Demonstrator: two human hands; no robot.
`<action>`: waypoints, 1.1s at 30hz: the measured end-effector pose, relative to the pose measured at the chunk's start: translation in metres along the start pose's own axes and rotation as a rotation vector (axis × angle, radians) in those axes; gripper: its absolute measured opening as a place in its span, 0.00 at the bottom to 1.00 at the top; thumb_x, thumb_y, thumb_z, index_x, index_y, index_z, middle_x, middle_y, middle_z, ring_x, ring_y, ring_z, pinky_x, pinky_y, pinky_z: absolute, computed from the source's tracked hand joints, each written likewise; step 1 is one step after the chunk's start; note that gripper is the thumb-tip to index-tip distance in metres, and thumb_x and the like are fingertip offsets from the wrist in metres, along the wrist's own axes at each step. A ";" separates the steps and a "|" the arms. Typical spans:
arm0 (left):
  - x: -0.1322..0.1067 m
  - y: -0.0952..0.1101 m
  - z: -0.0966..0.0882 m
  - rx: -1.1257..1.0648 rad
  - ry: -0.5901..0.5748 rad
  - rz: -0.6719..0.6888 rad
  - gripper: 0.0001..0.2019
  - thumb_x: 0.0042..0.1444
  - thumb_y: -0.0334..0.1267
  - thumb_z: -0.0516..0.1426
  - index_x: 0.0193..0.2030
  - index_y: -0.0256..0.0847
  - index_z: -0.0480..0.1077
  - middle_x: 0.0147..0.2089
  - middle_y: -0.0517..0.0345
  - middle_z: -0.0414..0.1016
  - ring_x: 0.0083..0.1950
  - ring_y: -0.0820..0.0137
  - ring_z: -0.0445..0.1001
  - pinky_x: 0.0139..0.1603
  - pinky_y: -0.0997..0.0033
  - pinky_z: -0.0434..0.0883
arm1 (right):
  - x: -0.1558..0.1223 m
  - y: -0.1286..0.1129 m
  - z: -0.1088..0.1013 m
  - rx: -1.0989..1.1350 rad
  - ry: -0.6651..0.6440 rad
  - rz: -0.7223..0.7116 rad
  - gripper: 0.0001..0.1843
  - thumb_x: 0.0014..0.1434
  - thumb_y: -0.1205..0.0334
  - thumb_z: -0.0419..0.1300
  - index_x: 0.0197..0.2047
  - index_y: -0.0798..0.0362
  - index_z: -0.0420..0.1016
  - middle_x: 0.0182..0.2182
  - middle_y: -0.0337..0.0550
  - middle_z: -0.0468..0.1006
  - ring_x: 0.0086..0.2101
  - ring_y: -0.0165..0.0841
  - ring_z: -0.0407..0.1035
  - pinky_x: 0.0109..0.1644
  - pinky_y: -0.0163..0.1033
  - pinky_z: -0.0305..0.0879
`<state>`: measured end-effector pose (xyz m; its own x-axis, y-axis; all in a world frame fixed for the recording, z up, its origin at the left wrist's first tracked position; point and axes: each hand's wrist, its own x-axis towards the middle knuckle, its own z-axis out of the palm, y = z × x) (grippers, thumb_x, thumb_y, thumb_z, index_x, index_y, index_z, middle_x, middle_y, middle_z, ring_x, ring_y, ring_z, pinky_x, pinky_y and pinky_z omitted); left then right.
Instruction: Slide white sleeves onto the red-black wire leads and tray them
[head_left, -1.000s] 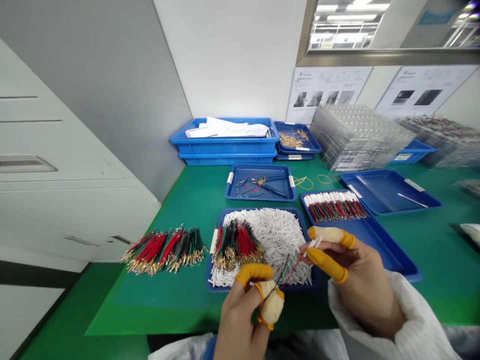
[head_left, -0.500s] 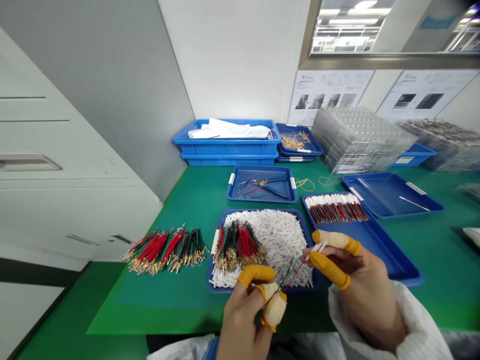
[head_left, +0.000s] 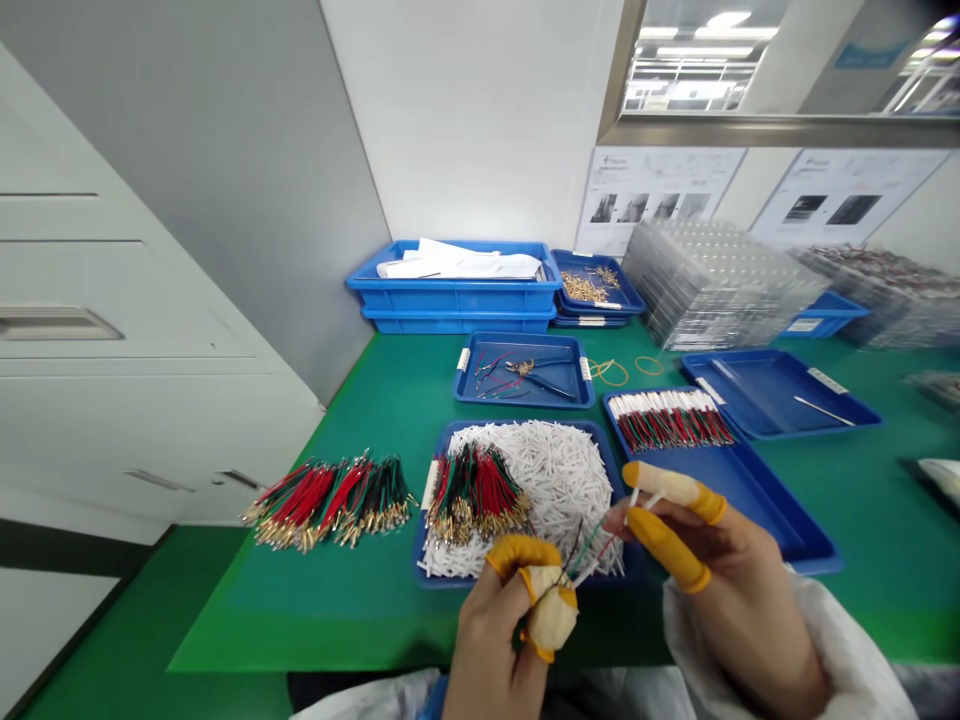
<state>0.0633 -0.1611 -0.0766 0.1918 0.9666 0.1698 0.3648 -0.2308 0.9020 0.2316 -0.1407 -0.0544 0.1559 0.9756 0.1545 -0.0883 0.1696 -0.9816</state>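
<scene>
L hand (head_left: 495, 630): grip clenched, pinching one end of thin red, green & black wires (head_left: 592, 553); bottom centre of frame; yellow finger cots (head_left: 521, 553) on fingers, cream-coloured cot on one too.
R hand (head_left: 720, 560): grip clenched, thumb & index pinching other end of wires, w/ short white tube (head_left: 651, 497) there; exact hold on tube too small to tell; yellow cots on both digits.
Wires: held in the air between hands, above lower edge of tray of white tubes (head_left: 540, 490), not touching table.
Nearest: wire bundle w/ gold terminals (head_left: 474, 490) lying on white tubes, just left of wires; blue tray w/ sorted red/green wires (head_left: 667, 422) right of centre, beneath R hand.
Table L: loose red, green & black wire bundle w/ gold terminals (head_left: 330, 500), left of tubes tray, on green table (head_left: 225, 620).
Table mid: small blue tray w/ pliers (head_left: 536, 380) & a few wires; rubber bands (head_left: 611, 372) just right of it.
Table R: blue tray w/ thin metal tool (head_left: 823, 410).
Back: blue crates w/ white papers (head_left: 450, 290); blue tray of brass terminals (head_left: 585, 290); stacked clear plastic trays (head_left: 720, 285), upper right.
</scene>
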 end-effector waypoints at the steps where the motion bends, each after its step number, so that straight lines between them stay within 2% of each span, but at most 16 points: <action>1: 0.000 0.000 0.000 0.000 -0.004 0.011 0.12 0.47 0.22 0.50 0.35 0.39 0.70 0.37 0.54 0.71 0.37 0.68 0.72 0.37 0.74 0.70 | 0.003 -0.003 -0.001 -0.012 -0.009 -0.014 0.09 0.48 0.71 0.61 0.32 0.48 0.73 0.26 0.35 0.80 0.29 0.30 0.75 0.35 0.30 0.73; 5: 0.001 0.001 0.000 0.025 -0.009 0.048 0.15 0.44 0.20 0.50 0.34 0.39 0.70 0.37 0.54 0.71 0.38 0.68 0.72 0.38 0.75 0.69 | 0.008 -0.011 0.000 -0.048 -0.057 -0.075 0.10 0.49 0.72 0.60 0.34 0.48 0.73 0.29 0.36 0.80 0.31 0.29 0.75 0.36 0.30 0.73; 12: 0.000 -0.001 -0.001 0.059 -0.011 0.068 0.14 0.44 0.21 0.51 0.34 0.40 0.71 0.37 0.54 0.72 0.38 0.68 0.72 0.38 0.73 0.70 | 0.005 -0.011 0.001 -0.082 -0.046 -0.079 0.12 0.50 0.72 0.60 0.36 0.46 0.73 0.29 0.32 0.80 0.31 0.25 0.74 0.38 0.25 0.70; 16: 0.000 -0.002 -0.001 0.078 0.014 0.100 0.16 0.43 0.20 0.50 0.35 0.40 0.70 0.36 0.54 0.72 0.37 0.67 0.72 0.37 0.73 0.70 | 0.006 -0.016 -0.003 -0.194 -0.137 -0.063 0.15 0.50 0.70 0.60 0.39 0.42 0.73 0.30 0.32 0.81 0.31 0.26 0.75 0.36 0.25 0.70; 21: 0.001 0.000 0.000 -0.027 0.024 0.088 0.14 0.45 0.21 0.49 0.34 0.41 0.70 0.35 0.56 0.71 0.35 0.70 0.72 0.35 0.75 0.70 | 0.009 -0.029 -0.017 -0.407 -0.277 -0.099 0.10 0.55 0.64 0.56 0.39 0.43 0.75 0.36 0.38 0.80 0.37 0.33 0.73 0.39 0.32 0.70; 24: 0.000 0.001 0.002 -0.101 0.012 0.059 0.10 0.50 0.25 0.50 0.33 0.42 0.69 0.34 0.58 0.71 0.33 0.72 0.71 0.33 0.77 0.70 | 0.011 -0.026 -0.024 -0.301 -0.305 -0.115 0.10 0.57 0.58 0.53 0.38 0.44 0.75 0.37 0.39 0.79 0.40 0.36 0.72 0.44 0.37 0.67; 27: -0.001 0.000 0.003 -0.053 0.046 0.082 0.10 0.49 0.26 0.51 0.34 0.43 0.69 0.35 0.57 0.71 0.35 0.70 0.72 0.34 0.75 0.71 | 0.013 -0.015 -0.023 -0.085 -0.340 -0.105 0.10 0.57 0.57 0.53 0.40 0.40 0.74 0.39 0.36 0.78 0.40 0.35 0.71 0.45 0.38 0.67; 30: -0.003 0.001 0.002 0.031 0.068 0.165 0.14 0.44 0.24 0.51 0.35 0.44 0.69 0.33 0.57 0.72 0.34 0.68 0.72 0.33 0.73 0.71 | 0.015 -0.010 -0.016 0.035 -0.476 -0.044 0.11 0.57 0.59 0.54 0.43 0.38 0.73 0.42 0.35 0.77 0.42 0.34 0.70 0.46 0.40 0.66; 33: -0.004 0.005 0.001 0.096 0.016 0.148 0.15 0.43 0.23 0.52 0.35 0.43 0.70 0.33 0.56 0.72 0.35 0.67 0.72 0.34 0.72 0.72 | 0.016 -0.015 -0.009 0.024 -0.594 0.028 0.12 0.58 0.59 0.53 0.43 0.41 0.73 0.43 0.37 0.76 0.45 0.35 0.68 0.48 0.42 0.65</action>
<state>0.0649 -0.1657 -0.0732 0.2353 0.9229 0.3049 0.4189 -0.3794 0.8250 0.2439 -0.1285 -0.0380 -0.4237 0.8893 0.1720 -0.1078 0.1391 -0.9844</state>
